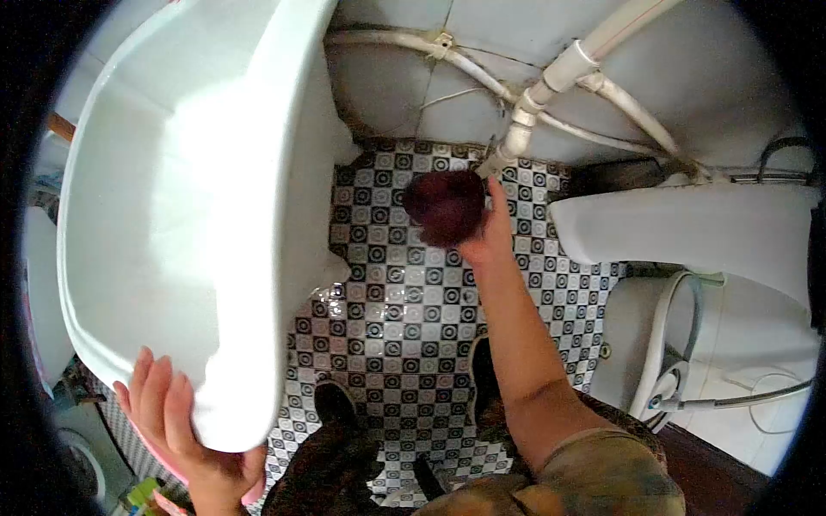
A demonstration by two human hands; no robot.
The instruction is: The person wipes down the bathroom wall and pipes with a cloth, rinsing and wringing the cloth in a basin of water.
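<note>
A large white plastic tub (pixel 288 198) fills the left of the view, tilted, with its hollow facing left and short feet on its right side. My left hand (pixel 189 430) is closed round the tub's lower end, fingers over the rim and thumb on the other side. My right hand (pixel 490 232) reaches out over the floor, closed on a dark maroon cloth (pixel 447 206). The cloth is bunched up and hides part of the fingers. Just beyond that hand is the lower end of a white drain pipe (pixel 516 138).
Black-and-white patterned tiles cover the wet floor (pixel 404 318). White pipes run along the tiled wall (pixel 379 95). On the right stand a white ceramic fixture (pixel 688 224) and a shower hose (pixel 740 396). A pink rim (pixel 163 451) shows beneath my left hand. My shoes (pixel 334 402) are below.
</note>
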